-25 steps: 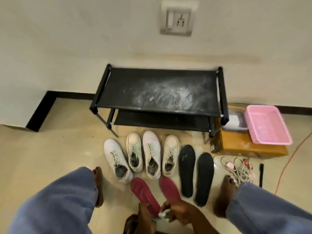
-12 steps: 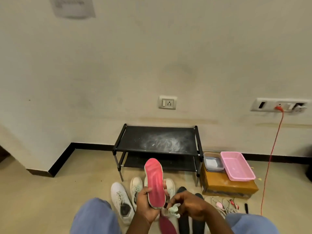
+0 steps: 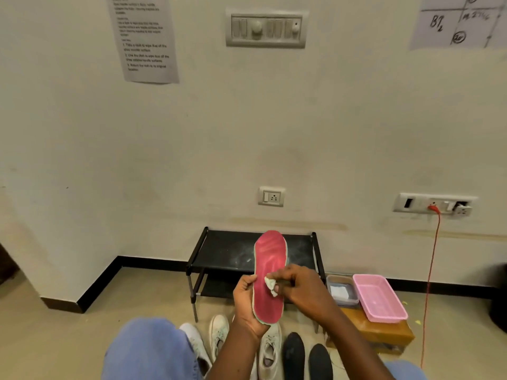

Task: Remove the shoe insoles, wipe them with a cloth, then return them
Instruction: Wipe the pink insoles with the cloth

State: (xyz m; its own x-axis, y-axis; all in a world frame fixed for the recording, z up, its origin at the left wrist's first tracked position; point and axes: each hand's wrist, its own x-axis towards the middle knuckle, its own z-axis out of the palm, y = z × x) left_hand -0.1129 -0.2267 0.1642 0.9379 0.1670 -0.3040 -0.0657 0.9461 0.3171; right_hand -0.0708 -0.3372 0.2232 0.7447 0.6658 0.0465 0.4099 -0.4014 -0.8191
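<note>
My left hand (image 3: 245,305) grips a red insole (image 3: 270,267) by its lower half and holds it upright in front of me, toe end up. My right hand (image 3: 297,285) pinches a small pale cloth (image 3: 271,286) and presses it against the insole's middle. Several white shoes (image 3: 218,331) stand on the floor below my arms. Two black insoles (image 3: 293,352) lie on the floor to their right.
A black two-tier shoe rack (image 3: 219,253) stands against the wall behind the insole. Right of it a brown box (image 3: 384,333) carries a pink tray (image 3: 380,297) and a clear container (image 3: 341,290). A red cable (image 3: 430,270) hangs from a wall socket. My knees frame the bottom.
The view has tilted up. I lifted the red insole off the floor and raised it in my left hand; my right hand has brought the cloth onto its surface.
</note>
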